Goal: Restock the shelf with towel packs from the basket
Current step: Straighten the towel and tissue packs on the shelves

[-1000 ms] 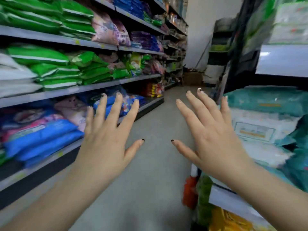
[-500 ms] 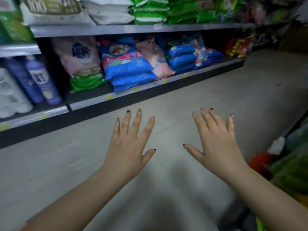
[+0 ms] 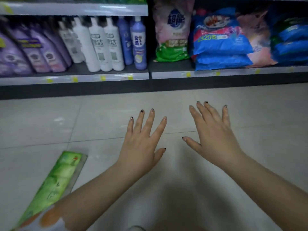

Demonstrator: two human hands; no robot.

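Two bare hands hovering palm-down above the tiled floor (image 3: 50,124), holding nothing. Lying at lower left on that floor, partly under the left forearm: green towel pack (image 3: 56,182); then left hand (image 3: 141,145) with fingers (image 3: 150,120) straight and spreading apart, right hand (image 3: 216,139) likewise splayed. Standing behind on the bottom shelf (image 3: 75,79): purple bottles (image 3: 33,52), white bottles (image 3: 103,45), then pink bag (image 3: 171,30) and blue bags (image 3: 221,47).

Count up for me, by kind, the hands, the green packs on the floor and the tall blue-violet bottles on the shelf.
Bare hands, fingers spread: 2, the left hand and the right hand
Green plastic-wrapped pack on the floor: 1
Tall blue-violet plastic bottles: 2
Total: 5
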